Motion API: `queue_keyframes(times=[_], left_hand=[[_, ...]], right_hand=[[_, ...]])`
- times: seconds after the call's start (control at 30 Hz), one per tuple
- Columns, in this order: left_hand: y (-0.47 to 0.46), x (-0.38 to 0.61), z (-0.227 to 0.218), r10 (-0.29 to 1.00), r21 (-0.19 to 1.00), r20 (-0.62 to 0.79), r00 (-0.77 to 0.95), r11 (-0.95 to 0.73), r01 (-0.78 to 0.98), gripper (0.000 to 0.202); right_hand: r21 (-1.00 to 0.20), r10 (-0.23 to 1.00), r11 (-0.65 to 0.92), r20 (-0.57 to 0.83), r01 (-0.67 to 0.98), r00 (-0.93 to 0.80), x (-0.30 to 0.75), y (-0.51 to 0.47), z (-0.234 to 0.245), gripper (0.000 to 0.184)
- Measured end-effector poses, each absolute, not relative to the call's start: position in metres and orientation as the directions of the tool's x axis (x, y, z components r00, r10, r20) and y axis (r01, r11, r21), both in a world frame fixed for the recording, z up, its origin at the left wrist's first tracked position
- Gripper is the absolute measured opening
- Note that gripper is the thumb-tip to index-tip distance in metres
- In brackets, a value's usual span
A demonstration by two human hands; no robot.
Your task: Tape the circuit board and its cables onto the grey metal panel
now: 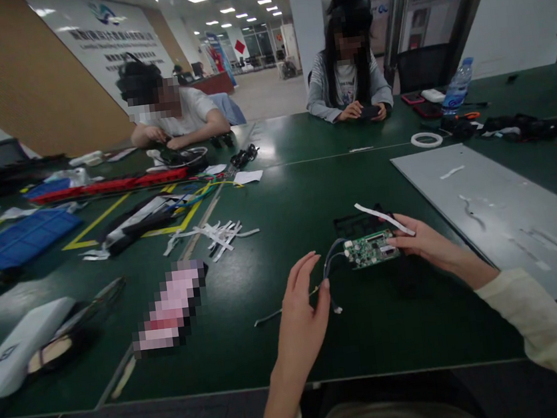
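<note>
A green circuit board point(371, 249) is gripped at its right end by my right hand point(428, 245), thumb on top. A narrow white strip point(384, 218) slants up and left from the same hand's fingers. Dark wires point(333, 254) leave the board's left side and curve down to loose ends with small plugs. My left hand point(302, 307) is beside these wires, its thumb and fingers apart. The thumb tip is close to the wires; whether it touches them I cannot tell. Partly behind the board lies a black frame-like piece point(355, 220).
White strips point(224, 237) lie piled left of centre, beyond a phone point(172, 308). On the right are a grey board point(504, 210), a tape roll point(426, 140) and a water bottle point(458, 86). A blue tray point(25, 236) sits left. Two people work across the green table point(216, 364).
</note>
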State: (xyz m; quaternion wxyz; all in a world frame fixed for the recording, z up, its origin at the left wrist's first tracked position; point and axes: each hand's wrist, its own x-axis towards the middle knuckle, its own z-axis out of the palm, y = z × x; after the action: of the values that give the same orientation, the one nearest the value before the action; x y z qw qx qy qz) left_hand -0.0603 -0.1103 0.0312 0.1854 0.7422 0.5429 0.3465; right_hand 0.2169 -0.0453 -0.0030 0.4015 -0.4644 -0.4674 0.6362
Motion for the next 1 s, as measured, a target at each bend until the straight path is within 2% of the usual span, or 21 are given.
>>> queue_keyframes(times=[0.13, 0.23, 0.3, 0.37, 0.4, 0.47, 0.6, 0.73, 0.87, 1.0], left_hand=[[-0.089, -0.047, 0.062, 0.92, 0.629, 0.333, 0.204, -0.378, 0.679, 0.041], [-0.055, -0.035, 0.067, 0.926, 0.679, 0.316, 0.204, -0.372, 0.633, 0.048], [-0.027, -0.028, 0.058, 0.959, 0.783, 0.2, 0.201, -0.28, 0.555, 0.057], [-0.003, -0.024, 0.044, 0.965, 0.906, -0.04, 0.26, -0.075, 0.416, 0.058], [0.006, -0.022, 0.036, 0.93, 0.942, -0.16, 0.33, 0.045, 0.331, 0.056], [0.019, -0.022, 0.021, 0.844, 0.962, -0.269, 0.464, 0.214, 0.169, 0.045], [0.025, -0.028, 0.005, 0.795, 0.942, -0.293, 0.53, 0.335, 0.018, 0.028], [0.027, -0.034, 0.002, 0.795, 0.927, -0.307, 0.524, 0.374, -0.024, 0.027], [0.031, -0.037, 0.001, 0.796, 0.919, -0.318, 0.516, 0.393, -0.039, 0.025], [0.033, -0.036, -0.001, 0.797, 0.912, -0.331, 0.506, 0.408, -0.046, 0.024]], right_hand=[[-0.972, 0.942, -0.232, -0.214, -0.041, -0.258, 0.214, -0.048, -0.006, 0.059], [-0.972, 0.939, -0.228, -0.204, -0.06, -0.276, 0.211, -0.048, -0.007, 0.058], [-0.971, 0.938, -0.228, -0.198, -0.075, -0.284, 0.21, -0.047, -0.008, 0.059], [-0.97, 0.941, -0.221, -0.186, -0.097, -0.284, 0.209, -0.047, -0.008, 0.06], [-0.97, 0.942, -0.218, -0.181, -0.108, -0.282, 0.209, -0.046, -0.008, 0.06], [-0.97, 0.945, -0.214, -0.176, -0.114, -0.274, 0.208, -0.046, -0.007, 0.058], [-0.961, 0.941, -0.25, -0.214, -0.114, -0.263, 0.208, -0.043, -0.009, 0.048], [-0.963, 0.961, -0.263, -0.256, -0.066, -0.101, 0.214, -0.037, -0.014, 0.034], [-0.968, 0.969, -0.244, -0.246, 0.065, -0.016, 0.222, -0.034, -0.018, 0.035], [-0.966, 0.971, -0.238, -0.24, 0.102, -0.003, 0.225, -0.033, -0.017, 0.037]])
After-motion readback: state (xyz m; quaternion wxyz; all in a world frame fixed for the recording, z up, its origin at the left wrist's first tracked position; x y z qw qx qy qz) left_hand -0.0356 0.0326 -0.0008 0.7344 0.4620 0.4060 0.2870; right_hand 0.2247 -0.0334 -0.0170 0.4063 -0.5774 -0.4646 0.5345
